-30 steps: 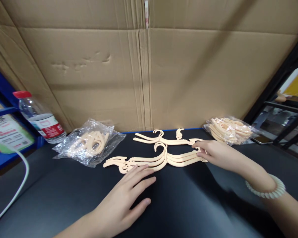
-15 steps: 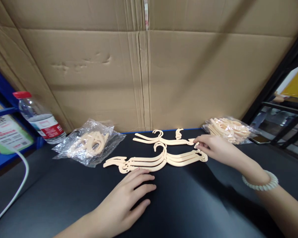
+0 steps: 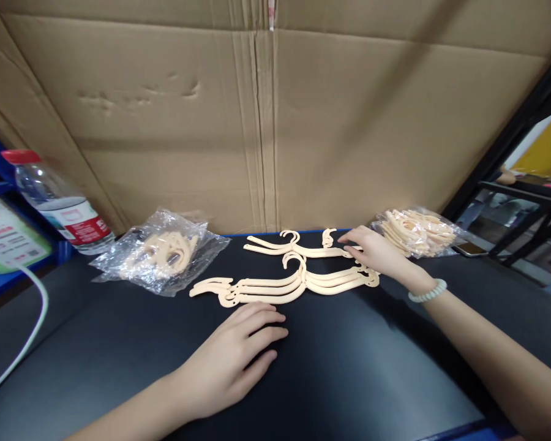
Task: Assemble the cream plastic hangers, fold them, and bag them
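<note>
My right hand (image 3: 371, 254) has moved from the right end of the hanger stack (image 3: 266, 288) to the right end of the single hanger (image 3: 303, 251) just beyond it, fingers extended on it without clasping; my left hand (image 3: 236, 358) lies flat and empty, near the stack.

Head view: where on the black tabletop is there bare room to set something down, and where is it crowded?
Bare: the near-left tabletop between the white cable and the left hand; the near middle between both forearms; the right side in front of the right bag. Crowded: the back strip, with left bag, hangers and right hand.
</note>
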Tool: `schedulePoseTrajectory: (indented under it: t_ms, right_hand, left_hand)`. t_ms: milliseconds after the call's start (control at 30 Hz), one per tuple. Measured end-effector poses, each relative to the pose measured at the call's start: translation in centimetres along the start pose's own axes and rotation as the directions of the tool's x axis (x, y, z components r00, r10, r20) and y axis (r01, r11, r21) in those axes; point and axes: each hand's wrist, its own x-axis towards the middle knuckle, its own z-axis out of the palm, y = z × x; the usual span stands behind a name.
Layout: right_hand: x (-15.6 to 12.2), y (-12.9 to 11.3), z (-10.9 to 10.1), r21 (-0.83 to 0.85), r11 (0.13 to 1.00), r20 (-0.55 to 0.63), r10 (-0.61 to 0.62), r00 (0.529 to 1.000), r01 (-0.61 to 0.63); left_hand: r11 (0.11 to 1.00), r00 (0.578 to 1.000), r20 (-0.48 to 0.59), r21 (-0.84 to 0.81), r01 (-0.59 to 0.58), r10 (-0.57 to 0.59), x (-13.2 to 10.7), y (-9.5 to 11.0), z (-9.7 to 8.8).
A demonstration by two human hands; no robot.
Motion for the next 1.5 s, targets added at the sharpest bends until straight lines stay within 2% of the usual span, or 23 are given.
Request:
schedulePoseTrajectory:
  t_ms: [133, 300, 433, 600, 733, 800, 867, 933, 1000, 1033, 1067, 1100, 1167, 1200, 1233, 1300, 1367, 1433, 1500]
  right_hand:
    - [2.2, 0.3, 0.8, -0.064, 0.996, 0.037, -0.063, 0.997, 0.065]
    - [4.8, 1.1, 3.3, -0.093, 0.989, 0.046, -0.112, 0.993, 0.116]
    - [5.1, 1.0, 4.6, -0.104, 0.978, 0.060, -0.177, 0.982, 0.183]
    - [4.5, 0.6, 4.3, -0.114, 0.966, 0.034, -0.229, 0.973, 0.232]
    - [4.0, 0.2, 3.7, -0.116, 0.968, -0.079, -0.230, 0.970, 0.221]
    - [3.7, -0.3, 3.0, -0.095, 0.979, -0.207, -0.198, 0.958, 0.182]
    - [3.4, -1.4, 2.2, -0.010, 0.990, -0.392, -0.133, 0.910, 0.140]
    - [3.0, -3.2, 1.1, 0.152, 0.980, -0.557, -0.022, 0.830, 0.128]
    - [2.4, -5.7, 0.1, 0.349, 0.928, -0.621, 0.125, 0.774, 0.130]
    - [2.0, -7.2, -0.3, 0.443, 0.885, -0.618, 0.187, 0.764, 0.142]
    - [1.5, -8.7, -0.6, 0.521, 0.839, -0.596, 0.222, 0.772, 0.160]
    - [0.9, -10.2, -0.7, 0.565, 0.804, -0.574, 0.223, 0.788, 0.184]
    - [-0.4, -12.9, -0.6, 0.519, 0.806, -0.555, 0.065, 0.829, 0.284]
    - [-1.0, -14.0, -0.4, 0.463, 0.802, -0.538, -0.084, 0.839, 0.377]
    - [-1.6, -14.9, -0.2, 0.411, 0.779, -0.518, -0.227, 0.825, 0.473]
    - [-2.3, -16.3, 0.3, 0.309, 0.735, -0.458, -0.441, 0.772, 0.604]
    - [-2.5, -17.0, 0.7, 0.223, 0.716, -0.417, -0.544, 0.729, 0.661]
    - [-2.2, -16.8, 0.7, 0.192, 0.702, -0.403, -0.580, 0.708, 0.685]
    - [-1.6, -15.8, 0.5, 0.232, 0.718, -0.422, -0.534, 0.733, 0.656]
  left_hand:
    - [1.000, 1.000, 0.009, -0.020, -0.004, 0.004, -0.1, -0.1, 0.0]
    - [0.999, 1.000, 0.013, -0.053, -0.012, 0.013, -0.1, 0.0, -0.2]
    - [0.997, 1.000, 0.019, -0.079, -0.017, 0.018, -0.2, 0.1, -0.3]
    - [0.996, 0.999, 0.032, -0.086, -0.007, 0.010, -0.3, 0.0, -0.2]
    - [0.995, 0.999, 0.038, -0.099, -0.002, 0.006, -0.2, 0.0, -0.1]
    - [0.992, 1.000, 0.031, -0.123, 0.006, -0.002, -0.2, -0.1, -0.2]
    - [0.984, 1.000, 0.017, -0.178, 0.018, -0.015, -0.3, 0.0, -0.2]
    - [0.955, 0.999, -0.004, -0.292, 0.043, -0.047, -0.3, 0.2, -0.2]
    - [0.864, 0.989, -0.022, -0.491, 0.115, -0.144, -0.2, 0.6, -0.1]
    - [0.765, 0.977, -0.019, -0.624, 0.156, -0.214, -0.2, 0.9, -0.1]
    - [0.622, 0.958, 0.003, -0.760, 0.189, -0.288, -0.1, 1.2, -0.1]
    - [0.442, 0.934, 0.042, -0.873, 0.207, -0.354, 0.0, 1.5, -0.1]
    - [0.082, 0.894, 0.138, -0.978, 0.190, -0.425, 0.2, 2.0, 0.0]
    - [-0.042, 0.881, 0.171, -0.984, 0.171, -0.441, 0.2, 2.2, 0.1]
    - [-0.121, 0.868, 0.192, -0.981, 0.153, -0.458, 0.3, 2.3, 0.2]
    - [-0.190, 0.839, 0.199, -0.975, 0.117, -0.506, 0.3, 2.3, 0.4]
    - [-0.207, 0.804, 0.195, -0.974, 0.092, -0.562, 0.3, 2.1, 0.6]
    - [-0.200, 0.770, 0.190, -0.976, 0.083, -0.609, 0.4, 1.8, 0.8]
    - [-0.176, 0.741, 0.185, -0.980, 0.092, -0.645, 0.5, 1.7, 0.8]
